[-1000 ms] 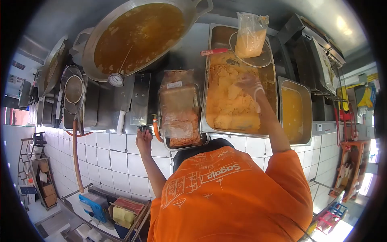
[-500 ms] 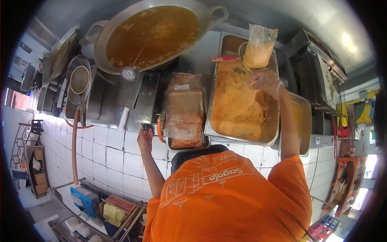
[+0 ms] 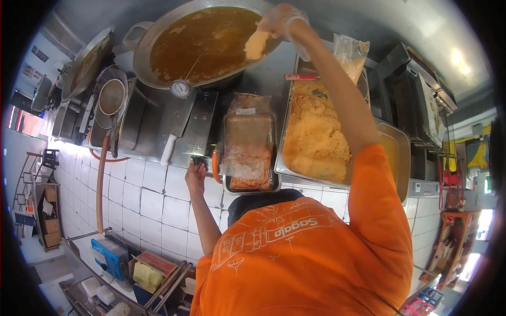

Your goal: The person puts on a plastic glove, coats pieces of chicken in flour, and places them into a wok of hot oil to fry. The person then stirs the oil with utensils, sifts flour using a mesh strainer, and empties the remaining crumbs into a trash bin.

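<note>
While the orange shirt (image 3: 311, 258) fills the bottom of the frame, the left hand (image 3: 195, 178), left of the middle, has its fingers closed around a black knob (image 3: 197, 160) at the counter's front edge. Just right of the knob is an orange hose (image 3: 215, 166), and beside that, in the middle of the frame, a metal tray (image 3: 278, 181) holds raw meat (image 3: 250, 183) partly covered by a clear plastic bag (image 3: 247, 131) with a white label. Right of centre, a larger tray (image 3: 287, 169) contains crumbly yellow-orange flour (image 3: 313, 137), with the right arm crossing above it. A container of yellow liquid (image 3: 390, 145) sits just beside this tray, at the right.

Farther off, left of centre, a knife with a white handle (image 3: 168, 149) lies on the counter. A dial thermometer (image 3: 179, 88) is at the near rim of the wide pan (image 3: 142, 63) at the top of the frame, its probe reaching into the brown oil (image 3: 205, 39). At the upper middle, the right hand (image 3: 282, 23), in a clear glove, grips a flour-coated piece (image 3: 256, 45), which hangs down over the pan's right side; whether it touches the oil is unclear.
</note>
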`<act>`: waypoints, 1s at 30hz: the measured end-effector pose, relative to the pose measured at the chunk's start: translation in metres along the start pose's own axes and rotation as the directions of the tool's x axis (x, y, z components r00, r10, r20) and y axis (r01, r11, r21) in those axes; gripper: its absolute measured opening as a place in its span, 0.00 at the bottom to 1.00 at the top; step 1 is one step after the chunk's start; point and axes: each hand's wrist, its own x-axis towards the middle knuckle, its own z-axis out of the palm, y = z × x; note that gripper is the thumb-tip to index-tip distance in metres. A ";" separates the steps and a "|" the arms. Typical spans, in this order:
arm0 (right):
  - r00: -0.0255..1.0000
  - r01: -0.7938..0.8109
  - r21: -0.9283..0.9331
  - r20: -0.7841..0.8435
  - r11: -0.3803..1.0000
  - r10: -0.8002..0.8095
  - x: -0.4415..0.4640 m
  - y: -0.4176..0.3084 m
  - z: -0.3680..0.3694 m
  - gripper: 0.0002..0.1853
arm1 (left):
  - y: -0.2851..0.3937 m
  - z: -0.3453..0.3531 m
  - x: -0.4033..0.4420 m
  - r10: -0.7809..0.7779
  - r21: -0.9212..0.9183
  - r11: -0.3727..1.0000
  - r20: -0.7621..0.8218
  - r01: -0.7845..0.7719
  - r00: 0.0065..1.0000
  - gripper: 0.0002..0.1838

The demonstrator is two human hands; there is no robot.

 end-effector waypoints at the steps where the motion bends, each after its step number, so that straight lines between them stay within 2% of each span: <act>1: 0.999 -0.036 -0.142 0.025 0.989 0.040 0.015 -0.003 0.012 0.19 | 0.000 0.000 -0.001 -0.002 0.004 1.000 0.003 0.002 1.000 0.24; 2: 0.999 -0.043 -0.141 0.024 0.989 0.047 0.026 -0.006 0.024 0.19 | 0.001 0.001 -0.001 -0.001 0.006 1.000 0.006 0.001 1.000 0.24; 4: 0.999 -0.038 -0.416 0.016 0.909 0.049 0.029 -0.016 0.035 0.18 | 0.000 -0.001 0.000 -0.006 0.016 1.000 0.012 0.005 1.000 0.23; 6: 0.998 -0.065 -0.411 -0.029 0.909 0.059 0.022 -0.009 0.033 0.15 | -0.001 -0.001 0.003 -0.011 -0.008 1.000 -0.001 0.011 1.000 0.23; 8: 0.957 -0.090 -0.111 -0.286 0.990 0.055 0.001 0.010 0.026 0.17 | 0.002 0.002 -0.002 -0.021 -0.001 1.000 -0.013 0.021 1.000 0.24; 9: 0.957 -0.095 -0.112 -0.283 0.989 0.060 -0.018 0.016 0.015 0.17 | 0.003 0.004 -0.004 -0.023 0.000 1.000 -0.026 0.023 0.999 0.24; 11: 0.971 -0.155 -0.037 -0.190 0.987 0.145 -0.070 0.026 -0.005 0.18 | 0.001 0.002 -0.001 -0.029 0.008 1.000 -0.021 0.029 0.999 0.25; 13: 0.984 -0.178 -0.063 -0.019 0.982 0.178 -0.112 0.051 0.006 0.18 | 0.001 -0.001 0.003 -0.028 0.009 1.000 -0.012 0.028 1.000 0.26; 14: 0.990 -0.063 -0.350 0.098 0.934 0.104 -0.129 0.058 0.021 0.14 | 0.001 -0.001 0.003 -0.029 0.010 1.000 -0.011 0.029 1.000 0.26; 15: 0.972 0.086 -0.592 0.227 0.801 0.063 -0.144 0.066 0.043 0.10 | 0.001 -0.001 0.003 -0.034 0.005 0.999 -0.010 0.034 0.999 0.26; 17: 0.959 0.021 -0.337 0.273 0.941 0.076 -0.169 0.089 0.111 0.14 | 0.002 -0.001 0.002 -0.038 0.000 0.999 -0.007 0.038 0.999 0.27; 19: 0.921 -0.079 -0.074 0.377 0.994 0.101 -0.184 0.105 0.178 0.22 | 0.002 -0.002 0.003 -0.044 -0.002 0.999 0.008 0.044 0.999 0.27; 20: 0.916 -0.124 -0.045 0.379 0.991 0.131 -0.184 0.112 0.209 0.22 | 0.001 -0.003 0.003 -0.041 -0.003 0.999 0.008 0.042 0.999 0.27; 22: 0.933 -0.140 -0.161 0.309 0.977 0.185 -0.171 0.123 0.250 0.22 | 0.000 -0.004 0.004 -0.038 0.009 0.999 0.018 0.038 0.999 0.28; 24: 0.975 -0.178 -0.251 0.084 0.951 0.204 -0.156 0.130 0.266 0.23 | -0.001 -0.003 0.004 -0.038 0.017 0.999 0.017 0.038 0.999 0.28; 25: 0.946 -0.322 -0.151 -0.088 0.935 0.311 -0.151 0.127 0.265 0.21 | 0.000 -0.003 0.003 -0.042 0.034 0.999 0.016 0.042 0.999 0.28; 26: 0.948 -0.314 -0.149 -0.094 0.938 0.303 -0.139 0.128 0.263 0.21 | 0.002 -0.003 0.003 -0.033 0.028 0.999 0.014 0.032 0.999 0.28; 27: 0.966 -0.067 -0.431 0.199 0.900 0.167 -0.121 0.135 0.268 0.20 | 0.003 -0.002 0.001 -0.045 0.045 0.998 0.010 0.044 0.999 0.28; 28: 0.861 0.246 -0.596 0.497 0.764 0.110 -0.108 0.137 0.267 0.19 | 0.003 -0.003 0.002 -0.058 0.062 0.996 0.005 0.057 0.998 0.28; 29: 0.865 0.250 -0.598 0.491 0.762 0.101 -0.100 0.139 0.267 0.19 | 0.002 -0.004 0.002 -0.056 0.059 0.997 0.007 0.055 0.998 0.28; 30: 0.849 0.234 -0.511 0.522 0.827 0.083 -0.094 0.136 0.265 0.20 | 0.005 -0.002 0.002 -0.046 0.056 0.997 0.005 0.046 0.999 0.28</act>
